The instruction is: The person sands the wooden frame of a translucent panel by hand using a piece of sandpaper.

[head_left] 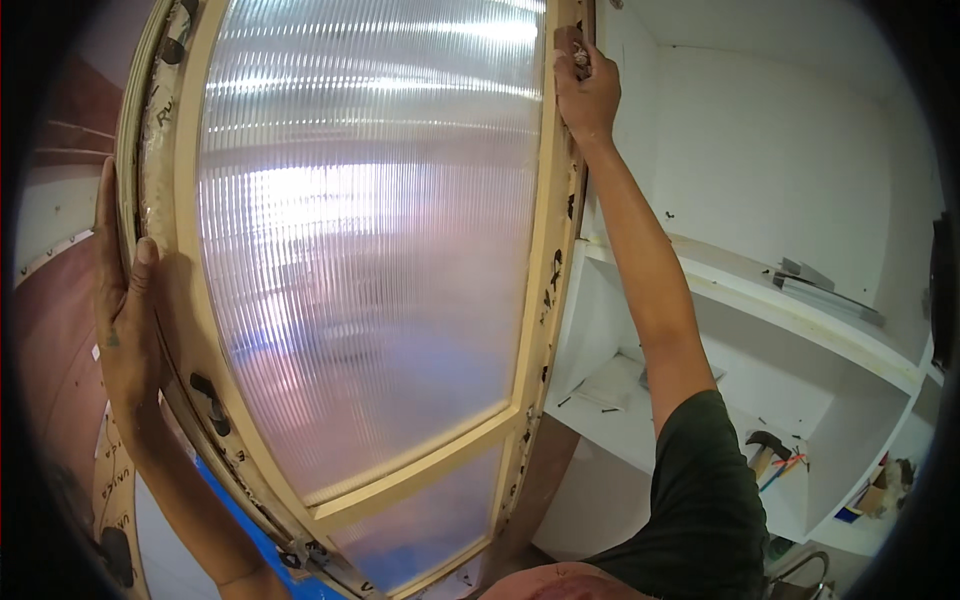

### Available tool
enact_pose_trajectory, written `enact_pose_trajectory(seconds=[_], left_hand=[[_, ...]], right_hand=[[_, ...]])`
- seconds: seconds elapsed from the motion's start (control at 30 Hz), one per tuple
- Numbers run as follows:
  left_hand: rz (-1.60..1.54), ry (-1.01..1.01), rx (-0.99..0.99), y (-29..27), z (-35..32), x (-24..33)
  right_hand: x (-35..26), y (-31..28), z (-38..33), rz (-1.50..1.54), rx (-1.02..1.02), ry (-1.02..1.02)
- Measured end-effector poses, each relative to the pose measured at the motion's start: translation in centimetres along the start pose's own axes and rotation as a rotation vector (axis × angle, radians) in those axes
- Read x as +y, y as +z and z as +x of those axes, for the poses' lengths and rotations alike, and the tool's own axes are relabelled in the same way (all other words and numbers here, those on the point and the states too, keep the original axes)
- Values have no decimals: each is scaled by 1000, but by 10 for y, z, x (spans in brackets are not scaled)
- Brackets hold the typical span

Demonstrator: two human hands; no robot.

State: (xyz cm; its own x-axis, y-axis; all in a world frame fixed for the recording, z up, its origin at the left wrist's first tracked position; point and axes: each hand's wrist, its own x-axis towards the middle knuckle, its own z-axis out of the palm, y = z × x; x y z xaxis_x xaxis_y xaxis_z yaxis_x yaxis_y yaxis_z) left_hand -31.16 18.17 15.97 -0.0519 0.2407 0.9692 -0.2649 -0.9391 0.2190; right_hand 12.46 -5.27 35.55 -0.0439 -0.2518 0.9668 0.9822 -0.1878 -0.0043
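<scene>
A tall door panel with a pale wooden frame (545, 240) and ribbed translucent glazing (370, 230) stands upright right in front of me. My left hand (125, 310) grips the frame's left edge about halfway up, thumb on the front face. My right hand (587, 92) reaches high and is closed on the frame's upper right edge, fingers around a small dark piece there that I cannot identify. A cross rail (420, 470) divides the glazing low down. A dark fitting (210, 400) sits on the left stile below my left hand.
White shelving (800, 330) stands to the right, behind the door. On it lie grey flat pieces (815, 285), a hammer (765, 450), pencils and small items. Reddish-brown boards (55, 330) are at the left. Blue sheeting (250, 525) shows below the door.
</scene>
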Motion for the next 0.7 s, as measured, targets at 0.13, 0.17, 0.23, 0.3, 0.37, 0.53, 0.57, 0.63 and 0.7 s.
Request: enact_pose_trajectory(seconds=[0.13,0.17,0.23,0.3,0.37,0.53,0.57,0.63,0.7], left_hand=[[13,5,-11,-1,-1,-4],[27,10,-11,-4,-1,-6],[30,16,-5,-7,-2,-8],[-1,22,-2,-6,-3,-10],[37,30,-5,-4,-4,-6],[21,57,3,-6,-4,-9],[55,69,3,-7,-4,-9],[80,78,8,-7,-3,-11],[64,67,14,-5,-4,-13]], right_hand=[[17,15,5,-115,99,-59],[13,17,4,-124,89,-53],[6,20,5,-141,69,-41],[9,23,9,-164,60,-76],[19,26,21,-232,59,-111],[6,35,42,-217,66,-143],[6,35,48,-213,66,-140],[4,35,63,-204,65,-132],[5,37,74,-217,68,-145]])
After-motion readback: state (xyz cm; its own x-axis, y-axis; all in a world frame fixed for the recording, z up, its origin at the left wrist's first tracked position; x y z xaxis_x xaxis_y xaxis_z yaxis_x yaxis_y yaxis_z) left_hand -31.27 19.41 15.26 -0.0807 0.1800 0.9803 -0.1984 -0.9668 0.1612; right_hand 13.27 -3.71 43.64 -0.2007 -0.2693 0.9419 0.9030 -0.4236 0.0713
